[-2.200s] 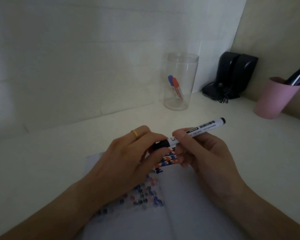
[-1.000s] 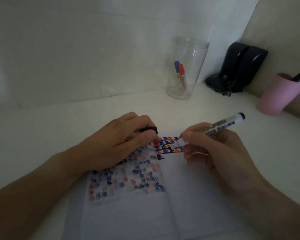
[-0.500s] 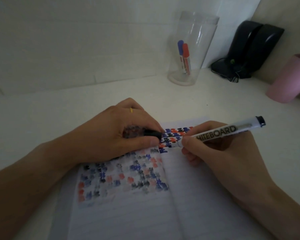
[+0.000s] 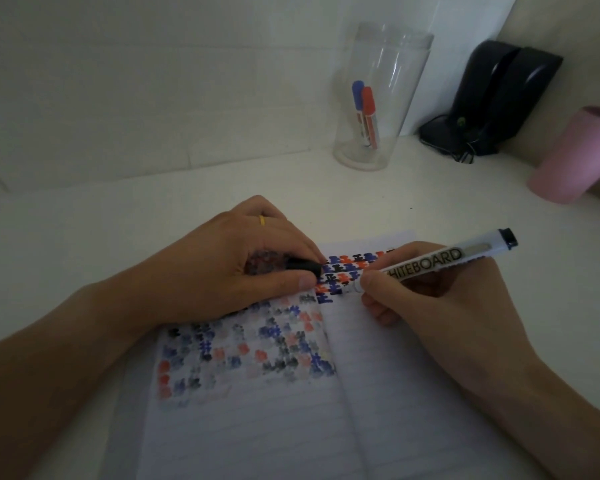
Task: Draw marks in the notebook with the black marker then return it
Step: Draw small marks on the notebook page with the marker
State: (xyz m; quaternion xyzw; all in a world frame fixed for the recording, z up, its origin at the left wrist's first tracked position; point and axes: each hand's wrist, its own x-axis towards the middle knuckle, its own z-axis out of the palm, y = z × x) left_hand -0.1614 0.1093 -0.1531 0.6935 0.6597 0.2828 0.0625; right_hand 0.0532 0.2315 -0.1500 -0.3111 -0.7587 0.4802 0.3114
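An open lined notebook (image 4: pixel 257 420) lies on the white desk, its left page covered with blurred black, blue and red marks and the top of its right page with sharper rows of them. My right hand (image 4: pixel 426 306) grips the uncapped black whiteboard marker (image 4: pixel 430 266), tip down on the right page beside the marks. My left hand (image 4: pixel 229 268) rests on the left page and pinches the marker's black cap (image 4: pixel 303 265) between thumb and fingers. A clear jar (image 4: pixel 378 98) at the back holds a blue and a red marker (image 4: pixel 364 112).
A black device with a cable (image 4: pixel 496 102) stands in the back right corner. A pink cup (image 4: pixel 572 157) sits at the right edge. White walls close the desk behind and to the right.
The cap has come off the marker and stays in my left hand. My right hand has lowered the marker's tip onto the right page. The view has tilted down toward the notebook.
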